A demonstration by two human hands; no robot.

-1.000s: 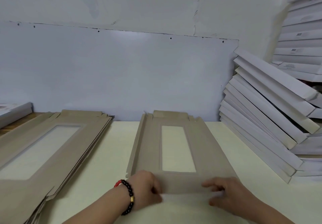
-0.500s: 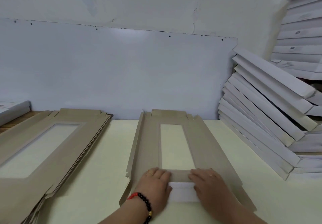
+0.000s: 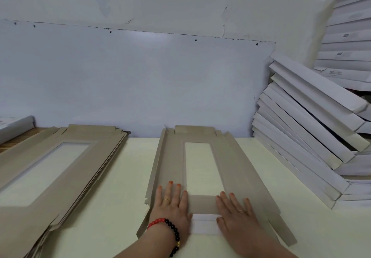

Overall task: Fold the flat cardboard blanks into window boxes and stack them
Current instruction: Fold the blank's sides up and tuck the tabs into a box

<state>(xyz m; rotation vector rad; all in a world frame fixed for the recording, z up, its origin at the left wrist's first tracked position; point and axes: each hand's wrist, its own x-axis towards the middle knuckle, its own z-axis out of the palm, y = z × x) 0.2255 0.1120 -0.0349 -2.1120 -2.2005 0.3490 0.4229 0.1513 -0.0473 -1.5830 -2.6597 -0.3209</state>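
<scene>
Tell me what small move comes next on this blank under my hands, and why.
Probably slide both palms outward to crease the near end flap. The left hand and right hand press flat on the cardboard blank, and the white flap is already folded over between them.

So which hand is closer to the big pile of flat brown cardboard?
Left. The left hand presses the near left part of the blank, on the side toward the pile of blanks. The right hand presses farther away, past the folded white flap.
</scene>
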